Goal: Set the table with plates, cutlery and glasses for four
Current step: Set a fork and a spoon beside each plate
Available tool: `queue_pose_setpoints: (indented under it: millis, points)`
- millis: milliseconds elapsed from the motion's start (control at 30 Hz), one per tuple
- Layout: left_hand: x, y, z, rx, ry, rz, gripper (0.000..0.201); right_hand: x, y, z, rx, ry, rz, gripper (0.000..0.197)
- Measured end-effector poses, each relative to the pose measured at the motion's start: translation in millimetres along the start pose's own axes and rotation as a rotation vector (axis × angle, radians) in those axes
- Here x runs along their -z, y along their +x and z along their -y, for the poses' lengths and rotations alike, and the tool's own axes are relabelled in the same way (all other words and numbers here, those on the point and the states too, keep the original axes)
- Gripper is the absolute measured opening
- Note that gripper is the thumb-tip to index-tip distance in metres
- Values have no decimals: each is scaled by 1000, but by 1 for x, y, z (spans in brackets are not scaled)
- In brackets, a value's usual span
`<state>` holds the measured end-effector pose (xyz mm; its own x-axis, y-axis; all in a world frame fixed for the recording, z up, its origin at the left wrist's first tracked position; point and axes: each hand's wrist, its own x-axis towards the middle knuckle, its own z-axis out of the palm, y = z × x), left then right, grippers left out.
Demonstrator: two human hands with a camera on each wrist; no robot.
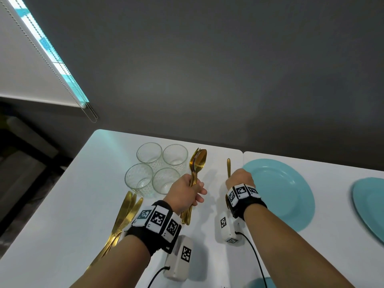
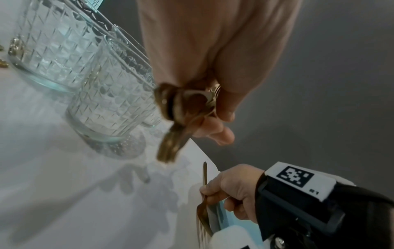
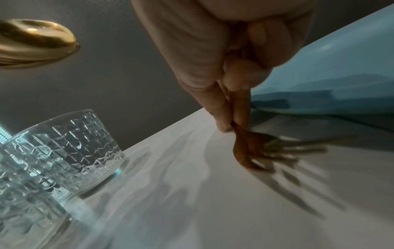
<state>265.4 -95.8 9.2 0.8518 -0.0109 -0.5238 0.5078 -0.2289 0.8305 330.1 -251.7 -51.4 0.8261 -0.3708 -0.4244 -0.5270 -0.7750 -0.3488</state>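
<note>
My left hand (image 1: 188, 191) grips a bundle of gold spoons and forks (image 1: 197, 165) above the white table (image 1: 68, 204), bowls pointing away; the left wrist view shows the bundle (image 2: 181, 107) inside my curled fingers. My right hand (image 1: 239, 179) pinches a single gold fork (image 1: 228, 166) just left of a teal plate (image 1: 284, 196). In the right wrist view the fork (image 3: 251, 148) has its tines low on the table beside the plate (image 3: 341, 75). Several cut-pattern glasses (image 1: 155, 169) stand grouped left of my left hand. Gold knives (image 1: 126, 210) lie partly under my left forearm.
A second teal plate (image 1: 369, 206) lies at the right edge, and part of a third (image 1: 259, 283) shows at the bottom. A grey wall runs along the table's far edge. A seam (image 1: 243, 161) splits the tabletop left of the first plate.
</note>
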Motion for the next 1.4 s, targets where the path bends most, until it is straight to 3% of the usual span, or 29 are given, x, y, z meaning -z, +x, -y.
queue_pose_setpoints:
  millis: [267, 500, 600, 700, 900, 1067, 1400]
  points:
    - [2, -8, -2, 58, -205, 5, 10, 10, -15, 0, 58, -47, -3, 14]
    - [3, -32, 1, -2, -140, 24, 19, 48, -74, 10, 490, 51, -33, 21]
    - [0, -47, 1, -17, -121, 77, 18, 58, -110, 6, 684, -20, 3, 22]
    - [-6, -64, 0, -44, -107, 165, 24, 62, -142, -6, 762, -127, 9, 22]
    - [-30, -95, 9, -63, -26, 368, 32, 70, -187, -48, 776, -280, -44, 21]
    - [-67, -112, 17, -77, 67, 538, 31, 83, -201, -91, 663, -330, 0, 23]
    - [-141, -109, -5, -82, 180, 572, 22, 125, -159, -153, 715, -431, 113, 20]
